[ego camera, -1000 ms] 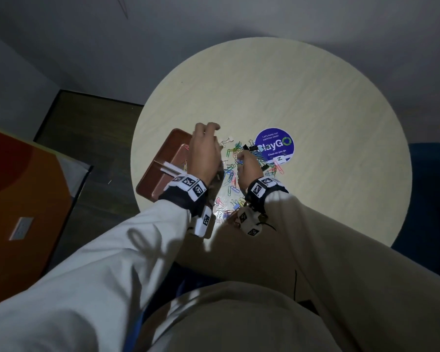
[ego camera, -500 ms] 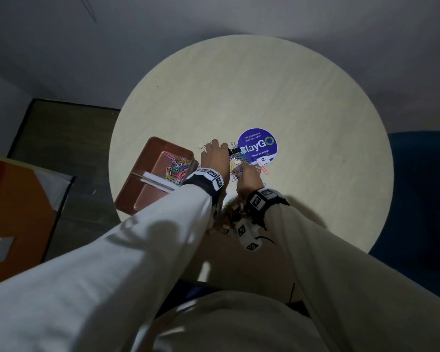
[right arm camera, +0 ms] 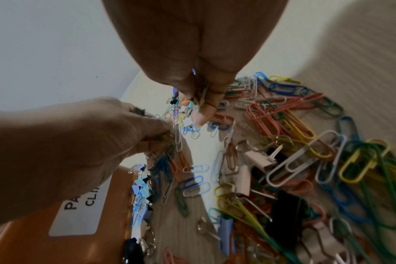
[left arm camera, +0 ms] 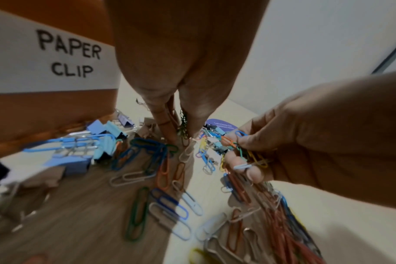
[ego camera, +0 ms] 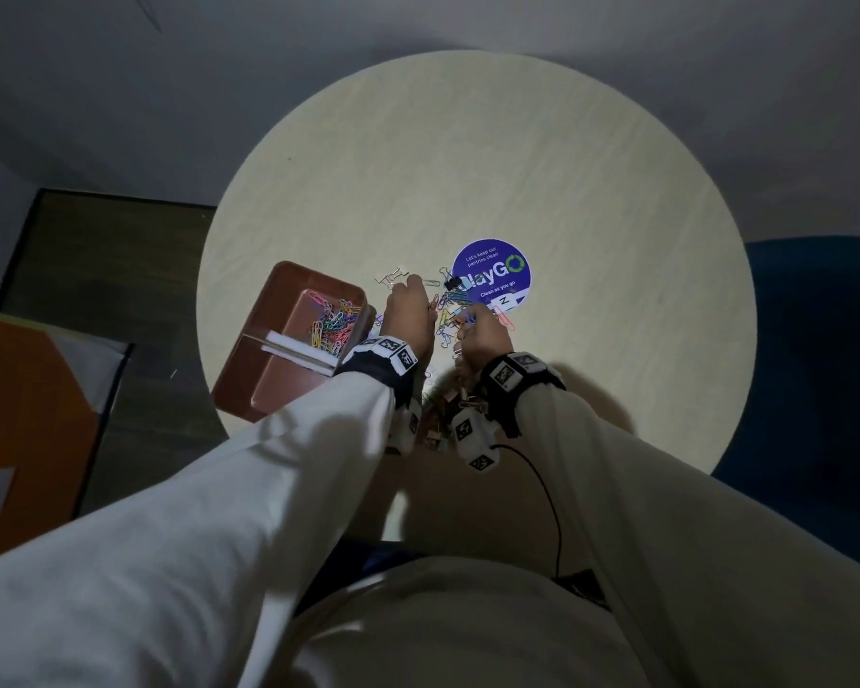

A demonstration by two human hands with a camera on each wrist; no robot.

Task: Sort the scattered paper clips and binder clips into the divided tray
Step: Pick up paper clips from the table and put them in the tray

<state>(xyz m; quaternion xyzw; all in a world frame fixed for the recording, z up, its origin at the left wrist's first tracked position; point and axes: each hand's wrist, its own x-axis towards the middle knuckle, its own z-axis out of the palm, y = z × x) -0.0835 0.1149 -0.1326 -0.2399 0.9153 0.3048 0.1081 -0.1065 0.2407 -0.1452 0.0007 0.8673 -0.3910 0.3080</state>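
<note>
A brown divided tray (ego camera: 249, 384) sits at the table's left edge, with coloured paper clips (ego camera: 333, 322) in its far compartment. Its wall carries a "PAPER CLIP" label (left arm camera: 57, 59). Loose paper clips and binder clips (ego camera: 445, 315) lie scattered just right of the tray. My left hand (ego camera: 408, 310) reaches down into this pile and pinches a few paper clips (left arm camera: 181, 128) between its fingertips. Beside it, my right hand (ego camera: 482, 335) grips a bunch of coloured paper clips (left arm camera: 249, 155). In the right wrist view its fingertips (right arm camera: 201, 114) point down over the pile.
A round purple sticker (ego camera: 492, 278) lies flat on the pale round table (ego camera: 567, 191), partly under the clips. Several pale binder clips (ego camera: 393, 278) lie just beyond my left hand. More binder clips (left arm camera: 97, 142) sit against the tray wall. Dark floor surrounds the table.
My left hand has moved right from the tray's edge into the clip pile and now pinches clips. The right hand has stayed in the pile. The head view has shifted.
</note>
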